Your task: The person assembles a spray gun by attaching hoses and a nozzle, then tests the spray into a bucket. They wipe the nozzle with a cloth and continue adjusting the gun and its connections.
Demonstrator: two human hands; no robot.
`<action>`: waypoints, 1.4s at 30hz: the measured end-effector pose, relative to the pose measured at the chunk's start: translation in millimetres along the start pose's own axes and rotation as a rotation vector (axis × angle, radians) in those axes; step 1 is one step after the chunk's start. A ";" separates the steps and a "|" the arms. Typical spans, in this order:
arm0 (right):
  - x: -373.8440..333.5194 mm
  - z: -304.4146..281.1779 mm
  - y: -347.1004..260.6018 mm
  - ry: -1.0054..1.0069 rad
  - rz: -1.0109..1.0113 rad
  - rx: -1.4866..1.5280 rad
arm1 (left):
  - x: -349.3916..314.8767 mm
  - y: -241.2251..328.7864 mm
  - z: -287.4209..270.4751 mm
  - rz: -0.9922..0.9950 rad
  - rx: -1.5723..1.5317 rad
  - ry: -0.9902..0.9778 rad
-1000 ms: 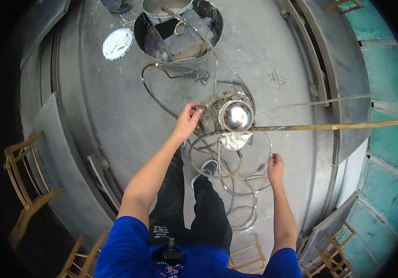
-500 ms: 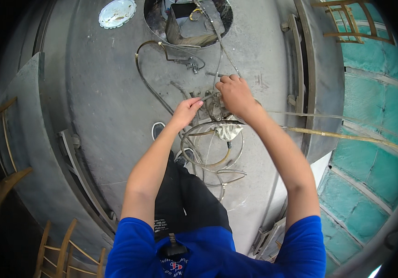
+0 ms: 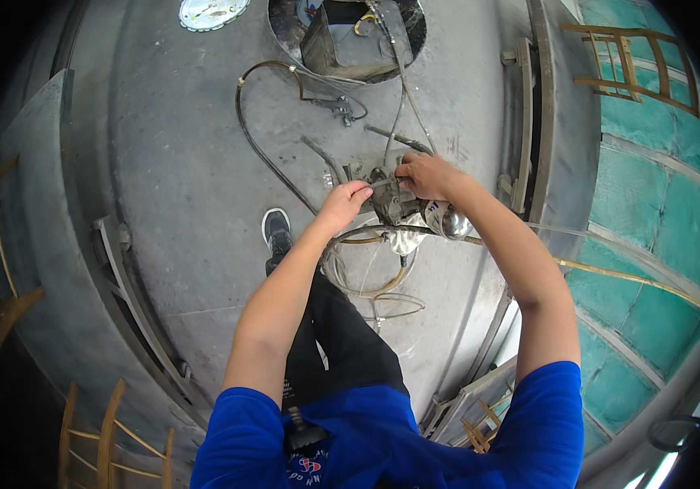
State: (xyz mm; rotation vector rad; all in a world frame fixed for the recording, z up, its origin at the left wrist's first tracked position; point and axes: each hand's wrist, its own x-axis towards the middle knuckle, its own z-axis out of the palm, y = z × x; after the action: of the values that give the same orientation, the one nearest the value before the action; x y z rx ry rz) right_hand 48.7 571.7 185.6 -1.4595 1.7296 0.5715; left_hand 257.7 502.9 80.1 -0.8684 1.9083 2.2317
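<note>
On the floor in front of me stands a grimy metal machine [image 3: 384,208] that looks like a pump, with hoses running from it. My left hand [image 3: 343,205] is at its near left side, thumb and fingers closed on the end of a short grey bar-like piece [image 3: 381,184]. My right hand [image 3: 433,175] bends over the machine's right side, fingers curled down near the other end of that piece; what they grip is hidden. Below my right wrist shows a shiny round metal part [image 3: 452,222]. A whitish cloth or bag [image 3: 405,241] hangs at the machine's near side.
Beyond lie a spray gun [image 3: 342,107] on a dark hose [image 3: 246,122], a large round tub [image 3: 350,80] with a square container in it, and a silver tray [image 3: 213,11]. Coiled hoses [image 3: 366,289] lie nearer my feet. Wooden chair frames [image 3: 651,65] stand at the sides.
My right hand has come lower and nearer me, onto the machine. My left hand has shifted slightly right and down. The shiny round part has come into view.
</note>
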 end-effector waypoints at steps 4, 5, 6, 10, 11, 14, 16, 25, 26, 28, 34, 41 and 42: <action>0.3 5.3 5.7 -0.031 0.021 0.157 | -3.2 -3.0 6.7 0.035 0.050 0.054; 3.4 4.3 9.4 -0.060 0.034 0.199 | -4.6 -3.6 9.1 0.100 0.061 0.115; 6.7 3.2 13.1 -0.100 0.042 0.260 | -4.3 -3.8 10.5 0.114 0.081 0.140; 16.3 3.0 23.3 -0.235 0.091 0.492 | -6.1 -1.9 14.4 0.121 0.118 0.180; 18.2 2.4 25.8 -0.244 0.104 0.546 | -5.2 -0.9 14.2 0.094 0.124 0.173; 24.6 4.6 27.1 -0.221 0.104 0.498 | -4.2 -1.5 13.6 0.111 0.148 0.180; 31.6 4.8 25.9 -0.228 0.086 0.421 | -4.1 -5.2 15.5 0.112 0.148 0.193; 7.7 6.3 26.6 -0.176 0.041 0.567 | -6.7 -11.9 22.7 0.055 0.000 0.160; 8.5 9.8 28.2 -0.174 0.064 0.564 | -6.9 -10.4 22.1 0.079 0.087 0.172; 22.6 21.1 27.6 -0.157 0.155 0.524 | -7.6 -10.0 24.0 0.090 0.108 0.207; 50.9 30.5 43.1 -0.219 0.038 0.595 | -6.3 -15.0 28.1 0.116 0.150 0.248; 5.1 17.6 22.2 0.124 -0.161 0.230 | -7.6 -2.3 27.6 0.100 0.128 0.268; 10.4 12.6 20.9 0.183 -0.200 0.140 | -8.1 -1.5 29.0 0.030 -0.008 0.223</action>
State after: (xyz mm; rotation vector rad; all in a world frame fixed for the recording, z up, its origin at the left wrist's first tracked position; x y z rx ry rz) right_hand 31.7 579.9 166.9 -1.6003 1.6984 0.2119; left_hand 254.6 532.6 84.4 -1.1405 2.0167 2.2441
